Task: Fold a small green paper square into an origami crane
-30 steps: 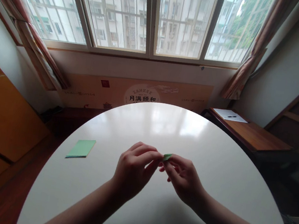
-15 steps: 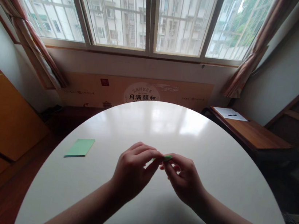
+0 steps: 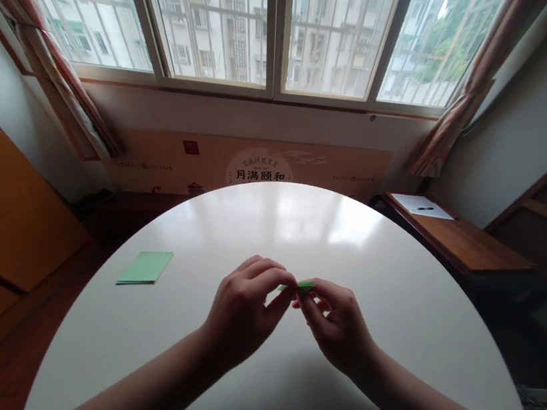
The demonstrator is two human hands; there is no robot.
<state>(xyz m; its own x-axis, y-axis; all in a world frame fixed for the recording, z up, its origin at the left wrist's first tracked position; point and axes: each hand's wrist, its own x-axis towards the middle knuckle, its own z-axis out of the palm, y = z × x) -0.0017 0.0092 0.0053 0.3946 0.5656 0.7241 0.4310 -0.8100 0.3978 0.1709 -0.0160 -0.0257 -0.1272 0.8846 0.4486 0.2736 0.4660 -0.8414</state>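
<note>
A small piece of folded green paper [image 3: 306, 286] is held above the middle of the white round table [image 3: 189, 234]. My left hand [image 3: 251, 303] pinches its left side between thumb and fingertips. From the other side, my right hand [image 3: 336, 317] grips it the same way, with the fingertips of both hands almost meeting. Fingers cover most of the paper, so its full shape is hidden. Off to the left on the tabletop lies a neat stack of light green square paper [image 3: 146, 267].
Right of the table stands a wooden side table [image 3: 484, 246] with a white sheet [image 3: 417, 205] and a dark pen on it. Orange-brown cabinets [image 3: 10, 211] are at the left. Beyond the table are a printed panel [image 3: 328, 172] and a barred window.
Both hands stay nearly in place, still pinching the green paper. A little more of the paper shows between the fingertips. The whole view has shifted slightly.
</note>
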